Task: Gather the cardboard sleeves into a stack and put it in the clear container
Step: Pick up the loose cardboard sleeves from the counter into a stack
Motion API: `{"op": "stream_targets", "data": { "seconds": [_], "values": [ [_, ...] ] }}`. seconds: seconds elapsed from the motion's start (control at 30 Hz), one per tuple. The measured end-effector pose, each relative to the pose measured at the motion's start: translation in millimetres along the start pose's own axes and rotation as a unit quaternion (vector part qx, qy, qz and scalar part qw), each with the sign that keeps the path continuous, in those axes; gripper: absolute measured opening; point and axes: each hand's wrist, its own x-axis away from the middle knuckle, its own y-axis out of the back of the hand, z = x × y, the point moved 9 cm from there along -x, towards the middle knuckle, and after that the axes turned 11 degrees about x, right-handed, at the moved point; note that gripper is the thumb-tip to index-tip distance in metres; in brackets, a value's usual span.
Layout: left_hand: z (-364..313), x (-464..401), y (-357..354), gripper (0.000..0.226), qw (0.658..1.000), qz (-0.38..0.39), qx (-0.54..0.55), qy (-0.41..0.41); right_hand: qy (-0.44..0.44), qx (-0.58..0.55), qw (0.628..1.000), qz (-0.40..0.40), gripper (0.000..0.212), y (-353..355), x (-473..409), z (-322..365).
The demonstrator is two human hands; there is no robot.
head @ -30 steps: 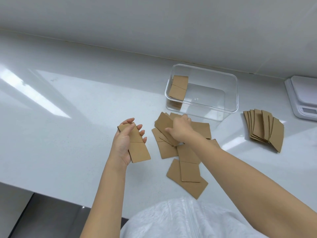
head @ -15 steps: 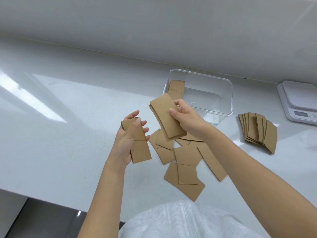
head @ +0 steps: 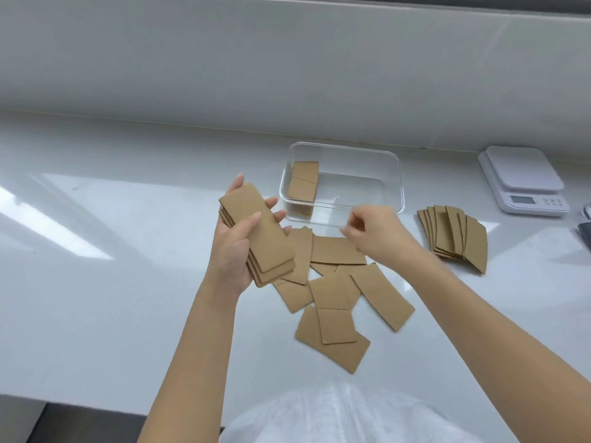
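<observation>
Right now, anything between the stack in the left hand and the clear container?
Nothing visible. The stack in the left hand sits just left of the clear container, whose top is open. A few sleeves lean against its left wall; the rest is bare.

no readable text, scale [head: 524, 179] display blurred

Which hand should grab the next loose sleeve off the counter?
Right. The right hand is empty and hovers over the loose sleeves on the counter, while the left hand is occupied holding the gathered stack.
</observation>
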Motion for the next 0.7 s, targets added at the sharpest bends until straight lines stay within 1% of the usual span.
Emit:
{"op": "stream_targets", "data": {
  "seconds": [0.03,0.07,0.13,0.23,0.27,0.33,0.37,0.43,0.53,0.6,0.67,0.7],
  "values": [
    [-1,-1,9,0.053,1.0,-0.024,-0.012,0.002,-0.018,0.028,0.999,0.034,0.019,-18,3,-9],
    [-2,-2,19,0.05,0.999,-0.05,-0.019,0.005,-0.033,0.054,0.996,0.066,0.02,-35,8,-15],
    [-3,-2,34,0.04,0.995,-0.093,-0.022,0.014,-0.059,0.108,0.987,0.107,0.034,-66,18,-21],
    [-2,3,53,0.027,0.99,-0.141,-0.011,0.023,-0.095,0.131,0.976,0.148,0.042,-101,38,-22],
    [-2,5,58,0.024,0.988,-0.151,-0.008,0.024,-0.097,0.134,0.973,0.16,0.049,-111,43,-20],
    [-2,7,66,0.022,0.986,-0.167,-0.003,0.025,-0.095,0.154,0.97,0.16,0.063,-120,48,-17],
    [-3,8,70,0.023,0.984,-0.174,-0.004,0.025,-0.1,0.159,0.97,0.156,0.066,-123,48,-16],
    [-4,9,78,0.026,0.982,-0.186,-0.01,0.025,-0.112,0.147,0.97,0.156,0.064,-123,46,-15],
    [-5,9,88,0.029,0.981,-0.192,-0.006,0.029,-0.121,0.087,0.975,0.168,0.053,-120,40,-13],
    [-5,10,94,0.029,0.98,-0.198,0.001,0.035,-0.123,0.044,0.974,0.185,0.055,-111,34,-11],
    [-7,9,99,0.029,0.979,-0.203,0.001,0.034,-0.109,0.025,0.974,0.199,0.053,-100,23,-10],
    [-8,9,101,0.029,0.978,-0.204,0.002,0.033,-0.101,-0.012,0.976,0.194,0.048,-95,14,-9]
  ]
}}
